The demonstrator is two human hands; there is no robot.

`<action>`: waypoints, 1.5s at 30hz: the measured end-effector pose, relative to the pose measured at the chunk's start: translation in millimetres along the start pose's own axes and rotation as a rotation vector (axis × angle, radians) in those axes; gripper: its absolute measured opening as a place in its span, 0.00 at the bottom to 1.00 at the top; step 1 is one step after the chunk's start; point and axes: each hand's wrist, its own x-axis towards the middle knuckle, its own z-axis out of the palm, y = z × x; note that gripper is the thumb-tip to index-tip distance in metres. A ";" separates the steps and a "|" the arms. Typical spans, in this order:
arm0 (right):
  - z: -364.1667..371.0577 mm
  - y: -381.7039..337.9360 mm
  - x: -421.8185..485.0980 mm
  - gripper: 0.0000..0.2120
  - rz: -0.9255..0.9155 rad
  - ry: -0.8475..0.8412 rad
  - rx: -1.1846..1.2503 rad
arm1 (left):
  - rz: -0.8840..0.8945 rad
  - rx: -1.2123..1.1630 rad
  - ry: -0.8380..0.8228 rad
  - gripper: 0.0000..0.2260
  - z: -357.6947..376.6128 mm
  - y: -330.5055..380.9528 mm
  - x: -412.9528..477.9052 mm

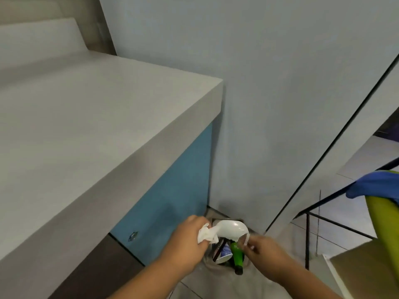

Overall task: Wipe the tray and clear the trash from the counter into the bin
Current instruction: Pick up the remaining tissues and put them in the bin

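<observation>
My left hand [190,235] grips a crumpled white tissue [206,234] low in the head view, over a bin [216,267] on the floor beside the counter. My right hand [263,251] pinches the edge of a white curved plastic piece [230,228] held above the bin opening. Inside the bin lie a green bottle [237,255] and a blue and white carton [224,252]. The grey counter [86,130] fills the left of the view. No tray is in view.
A blue cabinet front [172,197] stands under the counter. A pale wall [259,104] rises behind the bin. At the right are a black metal frame [308,238], a yellow-green curved object [384,223], a blue cloth [375,186] and a cardboard box [356,268].
</observation>
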 end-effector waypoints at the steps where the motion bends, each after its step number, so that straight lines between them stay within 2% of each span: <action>1: 13.6 14.5 8.4 0.21 -0.009 -0.032 -0.017 | -0.013 0.014 -0.008 0.09 16.6 -12.4 6.1; 3: 44.5 44.5 27.0 0.21 -0.015 -0.085 -0.043 | -0.020 0.031 -0.024 0.09 50.0 -36.9 16.7; 6: 87.3 80.1 53.0 0.09 -0.046 -0.064 -0.110 | -0.020 0.047 -0.041 0.08 93.4 -70.7 32.1; 7: 101.5 89.8 61.1 0.08 -0.062 -0.039 -0.136 | -0.016 0.048 -0.048 0.08 106.6 -81.3 36.5; 12: 159.1 126.1 102.3 0.19 -0.056 0.061 -0.236 | 0.025 0.093 -0.035 0.12 161.7 -128.8 50.3; 16: 189.6 141.4 127.8 0.21 -0.150 0.186 -0.382 | 0.119 0.087 0.035 0.19 194.5 -160.2 58.1; 19: 209.1 146.7 135.7 0.08 -0.222 0.398 -0.322 | 0.166 0.073 0.066 0.18 206.9 -175.6 65.1; 22: 215.6 144.7 130.9 0.10 -0.278 0.505 -0.281 | 0.169 0.041 0.070 0.17 208.9 -186.6 62.6; 29: 214.5 143.4 138.0 0.15 -0.210 0.455 -0.163 | 0.192 0.010 0.091 0.16 201.9 -198.7 53.7; 36: 214.6 138.6 146.8 0.05 -0.098 0.519 -0.094 | 0.206 -0.023 0.057 0.14 214.3 -200.0 60.5; 37: 214.5 138.1 145.6 0.06 -0.097 0.526 -0.089 | 0.207 -0.013 0.058 0.13 215.5 -199.3 60.7; 40: 215.2 140.8 147.2 0.04 -0.113 0.552 -0.192 | 0.206 0.002 0.070 0.12 218.8 -199.9 61.9; 43: 224.1 146.2 152.3 0.18 -0.046 0.458 -0.350 | 0.193 0.011 0.074 0.11 220.5 -201.5 62.4; 45: 226.8 146.2 153.9 0.16 -0.058 0.471 -0.346 | 0.188 0.015 0.076 0.11 220.7 -201.6 61.8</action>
